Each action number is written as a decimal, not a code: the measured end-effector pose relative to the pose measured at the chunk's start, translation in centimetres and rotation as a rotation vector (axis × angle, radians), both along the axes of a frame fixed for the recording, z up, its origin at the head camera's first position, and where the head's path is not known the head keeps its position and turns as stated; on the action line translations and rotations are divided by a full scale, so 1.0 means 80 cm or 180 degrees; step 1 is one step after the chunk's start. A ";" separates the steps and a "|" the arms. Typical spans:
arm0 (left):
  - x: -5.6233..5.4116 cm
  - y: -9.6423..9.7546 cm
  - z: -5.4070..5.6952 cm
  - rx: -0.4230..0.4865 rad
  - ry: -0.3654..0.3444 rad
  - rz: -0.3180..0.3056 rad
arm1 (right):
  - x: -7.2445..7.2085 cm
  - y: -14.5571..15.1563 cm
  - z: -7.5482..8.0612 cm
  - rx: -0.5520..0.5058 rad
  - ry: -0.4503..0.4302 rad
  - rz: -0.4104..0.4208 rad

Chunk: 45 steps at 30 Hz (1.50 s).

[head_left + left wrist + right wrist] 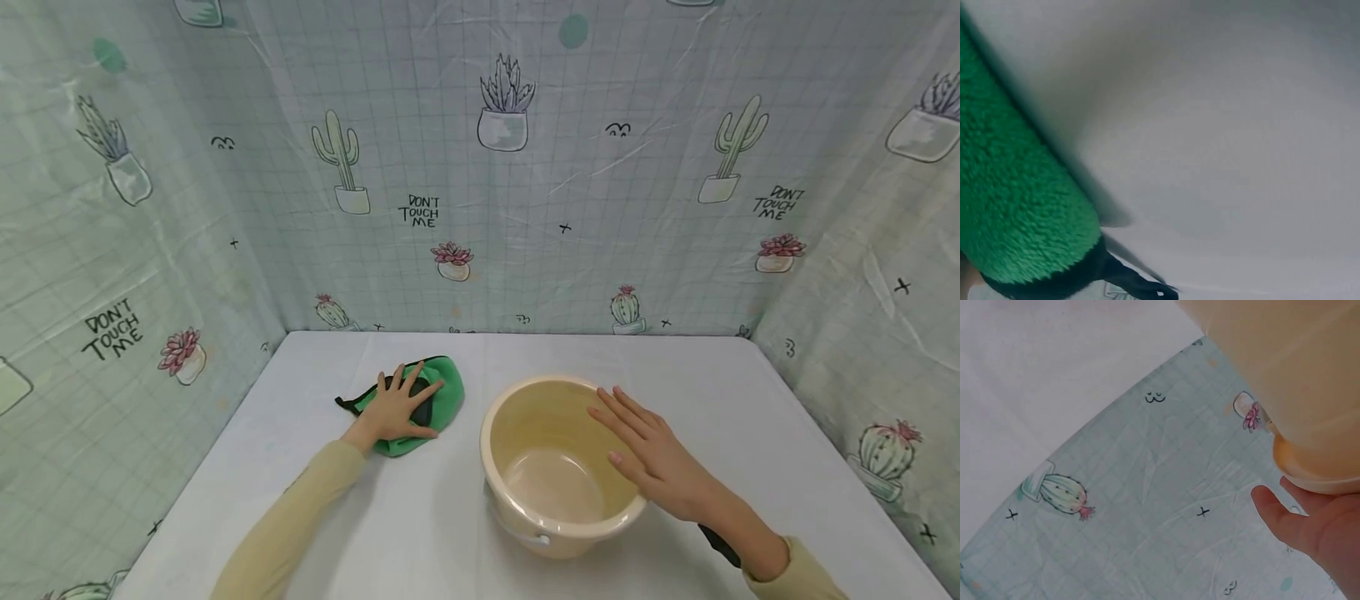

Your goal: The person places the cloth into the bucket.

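My left hand (396,410) lies with fingers spread on a crumpled green cloth (452,392) on the table's left half. A dark patch of the cloth shows between the fingers, and a black strap (347,405) sticks out to its left. Up close in the left wrist view, the cloth (1022,175) is plush with black edging. A cream plastic bucket (555,412) stands upright to its right. Over the bucket's right rim, my right hand (656,454) extends with nearly straight fingers and nothing in its grasp. The right wrist view shows the thumb (1282,515) beside the bucket rim.
A white table (697,383) carries these things. Behind it and along both sides hangs a pale green curtain (577,192) printed with cacti and potted plants. The bucket's bail handle (536,539) hangs down on the near side.
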<state>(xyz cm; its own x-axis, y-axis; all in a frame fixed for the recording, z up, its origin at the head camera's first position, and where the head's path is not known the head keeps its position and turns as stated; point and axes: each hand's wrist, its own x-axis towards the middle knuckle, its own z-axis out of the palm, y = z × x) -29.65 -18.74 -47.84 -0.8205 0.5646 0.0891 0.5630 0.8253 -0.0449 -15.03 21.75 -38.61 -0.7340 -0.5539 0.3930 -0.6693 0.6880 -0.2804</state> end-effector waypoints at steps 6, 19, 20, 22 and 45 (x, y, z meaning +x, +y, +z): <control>-0.001 0.009 0.001 -0.0152 -0.0146 0.0099 | 0.001 0.001 0.000 -0.0034 -0.0027 0.0010; -0.003 0.009 0.000 -0.0451 0.0209 -0.0308 | 0.000 0.001 -0.001 -0.0098 -0.0013 0.0035; -0.002 0.009 0.001 -0.0476 0.0255 -0.0360 | 0.000 0.001 -0.002 -0.0103 -0.0018 0.0037; -0.001 0.010 0.004 -0.0549 0.0349 -0.0444 | 0.000 0.001 -0.002 -0.0116 -0.0014 0.0045; 0.035 0.029 0.102 -0.1082 0.1391 -0.0872 | -0.001 0.001 -0.004 0.0006 0.0138 -0.0055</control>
